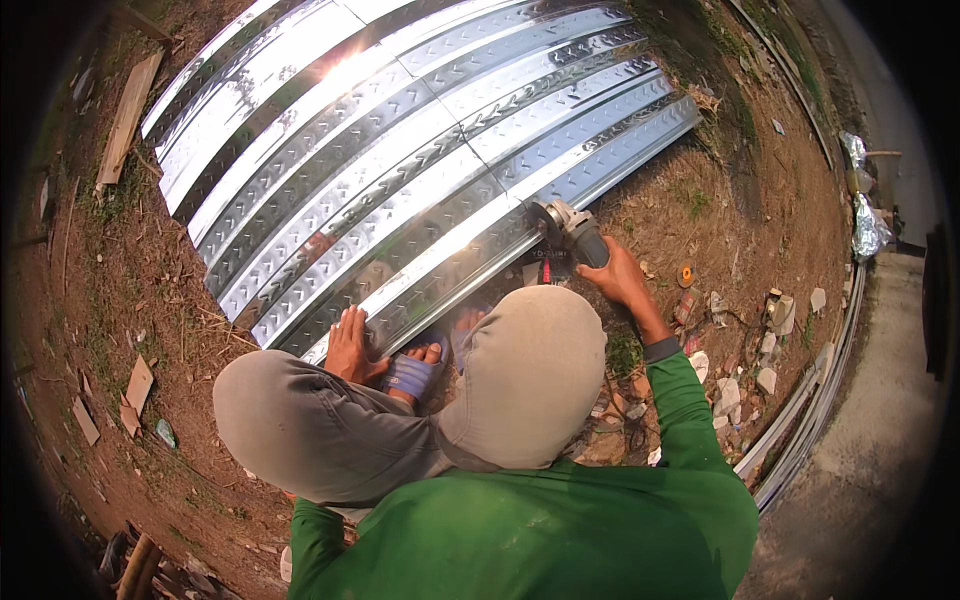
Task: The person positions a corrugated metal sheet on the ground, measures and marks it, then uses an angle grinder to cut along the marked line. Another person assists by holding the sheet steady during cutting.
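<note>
Sheets of mirror-bright, chevron-embossed silver metal (370, 215) spread across the head view from about nine round to nearly two o'clock, lying on bare brown earth (760, 215). At two o'clock from the centre, the person's bare right hand (615, 275) wraps around the rear body of a dark, grey-headed angle grinder (578, 236), holding it alone. The tool's head sits at the near edge of the sheets, close to a thin dark line (482, 158) running across them; whether its disc touches metal cannot be told. Between eight and nine o'clock, the bare left hand (349, 347) lies flat on the near edge, grasping nothing.

A one-handed hold could let the grinder kick or twist if its disc binds. The sheets could slide, with little more than a flat palm seen bearing on them, and their thin edges might cut ungloved fingers. Sparks or slivers could reach the bare toes in a striped blue-purple sandal (408, 375) at seven o'clock.
</note>
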A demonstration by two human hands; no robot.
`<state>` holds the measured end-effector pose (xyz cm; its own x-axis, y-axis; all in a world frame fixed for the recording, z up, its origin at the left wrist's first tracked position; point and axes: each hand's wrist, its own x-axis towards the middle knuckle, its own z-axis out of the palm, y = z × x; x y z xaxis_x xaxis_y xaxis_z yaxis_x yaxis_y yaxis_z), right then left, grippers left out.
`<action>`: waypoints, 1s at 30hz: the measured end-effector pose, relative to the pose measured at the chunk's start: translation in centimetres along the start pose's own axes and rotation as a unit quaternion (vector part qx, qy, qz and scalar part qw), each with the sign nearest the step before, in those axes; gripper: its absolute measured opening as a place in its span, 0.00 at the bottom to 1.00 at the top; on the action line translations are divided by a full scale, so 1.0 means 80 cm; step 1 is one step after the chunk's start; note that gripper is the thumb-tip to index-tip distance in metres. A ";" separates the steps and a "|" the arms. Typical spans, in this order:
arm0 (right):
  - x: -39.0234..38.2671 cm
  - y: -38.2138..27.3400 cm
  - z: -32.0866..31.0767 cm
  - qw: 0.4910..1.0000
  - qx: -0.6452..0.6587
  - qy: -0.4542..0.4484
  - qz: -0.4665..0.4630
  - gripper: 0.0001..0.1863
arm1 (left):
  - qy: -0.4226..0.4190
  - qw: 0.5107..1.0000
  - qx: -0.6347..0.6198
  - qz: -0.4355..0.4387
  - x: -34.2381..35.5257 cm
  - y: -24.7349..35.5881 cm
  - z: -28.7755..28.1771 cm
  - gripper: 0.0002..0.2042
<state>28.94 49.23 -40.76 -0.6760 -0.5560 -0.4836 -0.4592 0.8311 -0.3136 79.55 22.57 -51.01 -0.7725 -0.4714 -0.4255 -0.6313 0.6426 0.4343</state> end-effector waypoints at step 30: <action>0.001 0.016 0.004 1.000 0.005 -0.009 0.022 0.41 | -0.032 0.998 -0.019 -0.043 0.000 0.016 -0.013 0.59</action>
<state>28.52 50.25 -41.47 -0.6850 -0.5189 -0.5114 -0.4238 0.8548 -0.2996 78.64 22.77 -49.65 -0.7094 -0.4834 -0.5128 -0.6988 0.5773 0.4225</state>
